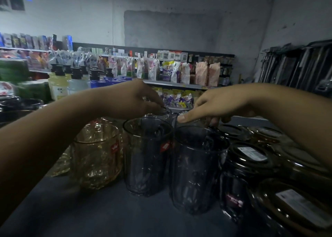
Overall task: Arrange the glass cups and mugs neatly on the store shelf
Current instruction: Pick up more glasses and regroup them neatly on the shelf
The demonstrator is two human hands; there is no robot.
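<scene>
Three tall glass cups stand in a front row on the grey shelf top (93,211): an amber cup (96,156) at left, a smoky grey cup (147,157) in the middle, another grey cup (195,170) to its right. Behind them my left hand (133,98) curls its fingertips over the rim of a clear back-row cup (166,113). My right hand (213,104) pinches the rim of the neighbouring back-row cup (195,122), thumb in front, fingers behind. Both back cups are mostly hidden.
Dark glass jars (239,179) with flat lids and amber lidded containers (294,206) crowd the right side. More amber glassware (61,163) sits at left behind my forearm. Beyond stand shelves of bottles (59,85) and refill pouches (172,71).
</scene>
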